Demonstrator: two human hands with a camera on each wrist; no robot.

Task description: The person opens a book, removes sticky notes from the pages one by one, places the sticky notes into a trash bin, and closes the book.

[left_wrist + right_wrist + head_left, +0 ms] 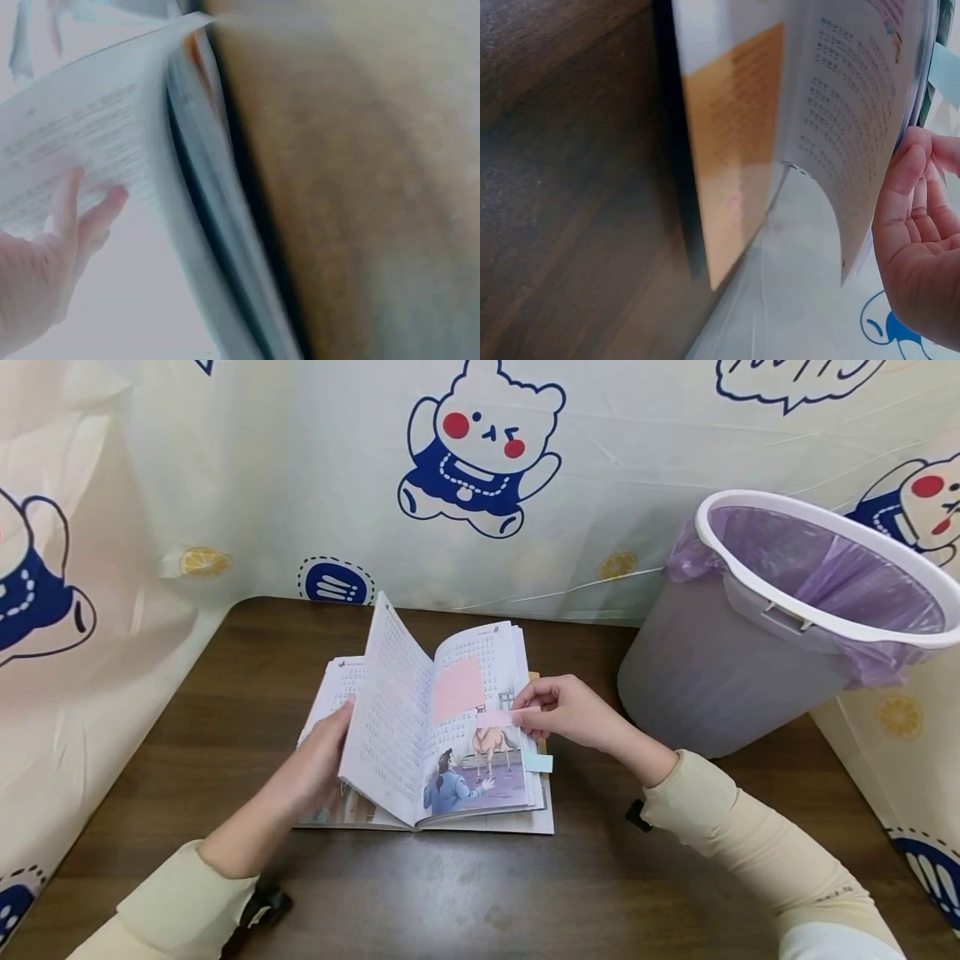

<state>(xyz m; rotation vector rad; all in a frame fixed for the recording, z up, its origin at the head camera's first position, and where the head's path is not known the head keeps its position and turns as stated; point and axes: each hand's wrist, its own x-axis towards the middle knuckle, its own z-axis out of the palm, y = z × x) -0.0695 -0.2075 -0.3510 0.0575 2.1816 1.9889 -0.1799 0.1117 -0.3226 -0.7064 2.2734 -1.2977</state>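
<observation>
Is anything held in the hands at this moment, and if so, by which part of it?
The right hand pinches a pink paper strip by its right end. The left hand touches the raised page with extended fingers; no grip shows.

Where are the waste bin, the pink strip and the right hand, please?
Waste bin (697,668), head view: on its side wall.
Pink strip (495,719), head view: on its uncovered part.
Right hand (572,714), head view: middle of the hand.
</observation>
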